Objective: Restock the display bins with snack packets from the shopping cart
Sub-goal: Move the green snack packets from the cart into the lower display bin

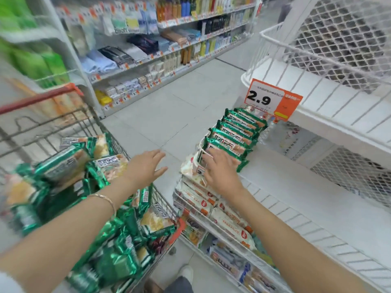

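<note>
Green snack packets line the display bin; my right fingers lie spread on the frontmost, gripping nothing. Left fingers, open and empty, should next dip into the shopping cart below.

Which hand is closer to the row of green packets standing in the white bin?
Right. The right hand touches the front of the row of green packets. The left hand hovers open, apart from it, over the near edge of the shopping cart.
</note>
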